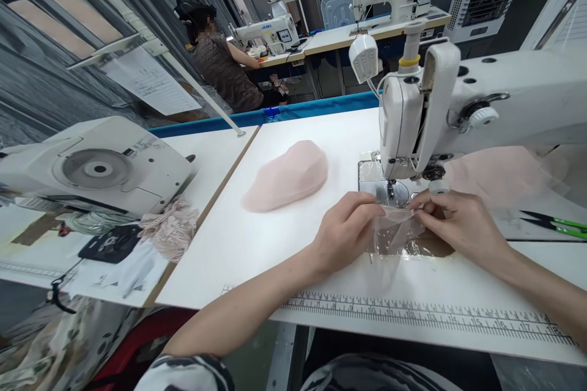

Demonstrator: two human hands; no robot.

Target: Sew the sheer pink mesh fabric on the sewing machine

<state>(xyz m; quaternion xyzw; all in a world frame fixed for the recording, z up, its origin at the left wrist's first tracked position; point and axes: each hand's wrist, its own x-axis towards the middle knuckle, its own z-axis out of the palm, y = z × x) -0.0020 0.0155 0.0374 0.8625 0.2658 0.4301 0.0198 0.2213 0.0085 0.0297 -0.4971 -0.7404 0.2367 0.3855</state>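
Note:
Between my two hands stretches a piece of sheer pale fabric [392, 229], its upper edge just in front of the presser foot [391, 188] of the white sewing machine [403, 116]. My left hand [351, 229] pinches the fabric's left end between thumb and fingers. At the other end, my right hand [452, 217] grips it with thumb and index finger, close to the machine's needle area. To the left on the table lies a flat stack of pale pink fabric pieces [288, 176]. More pink sheer fabric [499, 174] rests behind the right hand, under the machine arm.
Green-handled thread snips [557, 223] lie at the right. A printed ruler [389, 311] runs along the table's front edge. Another machine [92, 165] and a bundle of pinkish threads [170, 226] are at left. A co-worker [224, 67] sits at a machine beyond the blue edging.

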